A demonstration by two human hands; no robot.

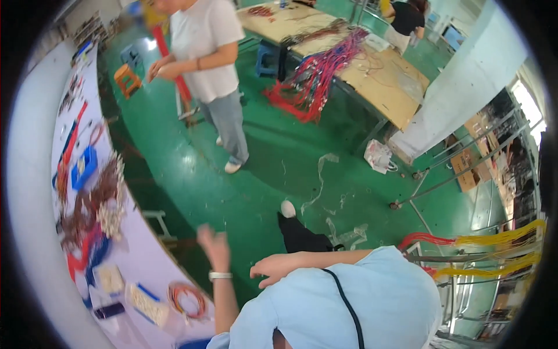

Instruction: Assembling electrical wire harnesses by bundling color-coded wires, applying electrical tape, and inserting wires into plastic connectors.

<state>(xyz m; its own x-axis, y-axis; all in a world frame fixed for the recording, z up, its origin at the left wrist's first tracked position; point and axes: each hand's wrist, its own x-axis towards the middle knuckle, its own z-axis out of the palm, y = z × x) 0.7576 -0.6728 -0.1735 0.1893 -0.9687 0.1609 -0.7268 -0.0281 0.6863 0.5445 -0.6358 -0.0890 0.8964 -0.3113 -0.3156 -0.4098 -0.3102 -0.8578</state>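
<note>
My left hand (214,247), with a white band at the wrist, is raised over the green floor by the edge of the long white table. It is smeared by motion, but its fingers look apart and I see nothing in it. My right hand (272,270) reaches across in front of my light blue shirt, its fingers loosely curled and apart, with nothing visible in them. Closest on the table are a coil of orange wires (187,301), a tray of small pale parts (146,305) and a dark phone-like object (109,310).
Brown wire bundles (81,209) and a blue bin (85,167) lie along the white table (136,250). A person (209,64) stands ahead. Red and purple wires hang off a wooden table (381,75). Plastic scraps (349,235) litter the floor; a metal rack (459,160) stands right.
</note>
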